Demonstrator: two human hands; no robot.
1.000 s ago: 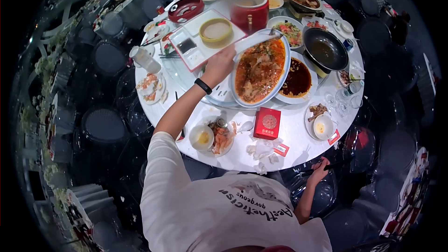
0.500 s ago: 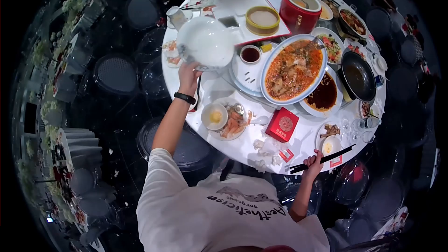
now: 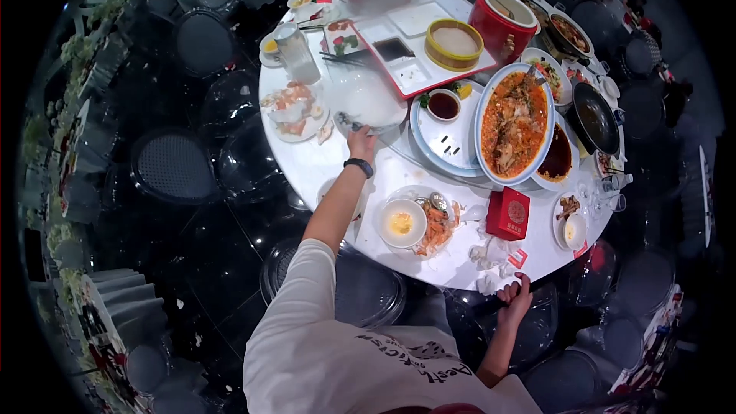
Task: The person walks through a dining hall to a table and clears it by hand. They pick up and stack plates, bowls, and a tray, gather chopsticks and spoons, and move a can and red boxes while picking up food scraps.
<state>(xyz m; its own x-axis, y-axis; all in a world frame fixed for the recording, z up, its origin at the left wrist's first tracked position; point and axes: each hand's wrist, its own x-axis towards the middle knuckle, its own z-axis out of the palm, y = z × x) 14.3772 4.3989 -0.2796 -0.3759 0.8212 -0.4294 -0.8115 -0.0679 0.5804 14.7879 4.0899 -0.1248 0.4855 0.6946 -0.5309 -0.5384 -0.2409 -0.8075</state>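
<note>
Left of the frame: dark chairs, nothing handled there. At the desk's [image 3: 429,261] left edge sits a plate of shrimp scraps [image 3: 294,111] with a tall glass jar [image 3: 295,52] above it. Just right of that, the left hand [image 3: 360,140], wristband on, is clamped on the near rim of a white plate [image 3: 373,98]; the plate is blurred, so whether it rests on the desk or hangs just above it is hard to tell. To do this well: keep the plate level, thumb on top of the rim, and steer clear of the jar and the blue-rimmed plate with a sauce cup [image 3: 448,126] beside it. Farther right, a big fish dish in red sauce [image 3: 515,124]. Lower right, the right hand [image 3: 512,303] curls over the desk edge by crumpled tissues [image 3: 491,257], holding nothing that shows.
</note>
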